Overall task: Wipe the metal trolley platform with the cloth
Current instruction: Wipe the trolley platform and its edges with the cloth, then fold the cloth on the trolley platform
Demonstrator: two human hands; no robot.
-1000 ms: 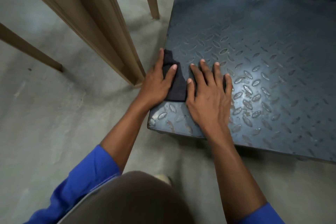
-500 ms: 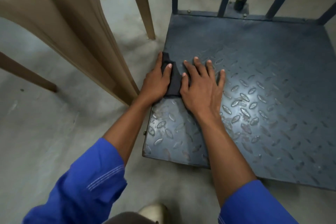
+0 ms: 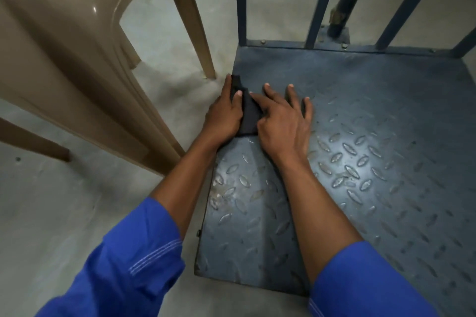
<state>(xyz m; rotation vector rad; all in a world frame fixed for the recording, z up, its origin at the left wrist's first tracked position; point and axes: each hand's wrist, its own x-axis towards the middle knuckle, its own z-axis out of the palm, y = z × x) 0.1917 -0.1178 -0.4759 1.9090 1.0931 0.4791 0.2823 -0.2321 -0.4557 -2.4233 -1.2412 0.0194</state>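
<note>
Both hands lie flat on the platform [image 3: 373, 149], pressing a dark cloth [image 3: 248, 114] against its left edge, well up toward the rail [image 3: 319, 8] end. Left hand [image 3: 224, 116] sits at the very edge, grip spread flat w/ fingers out over the cloth's left part, not curled round it. Right hand [image 3: 283, 118] is likewise splayed, palm down, index finger on the cloth and the rest on bare tread plate (how much cloth runs under that palm can't be told). So neither grip clamps the cloth; both only pin it by pressure.

What could go wrong, as I judge it:
- Cloth is at the lip, so a push leftward could carry it off onto the floor [image 3: 64, 201], where it would pick up grit.
- Flat-palm hold means the raised tread could snag the cloth and bunch it, so hands slide on w/o it.
- The chair [image 3: 77, 59] leg stands just beside the left edge near the left hand; a wide stroke could knock knuckles on it.
- Left fingers overhang the metal edge, so dragging along it risks a scrape.
- Most of the plate to the right and near end looks unwiped; short strokes here would leave that dull patch near the front corner.
</note>
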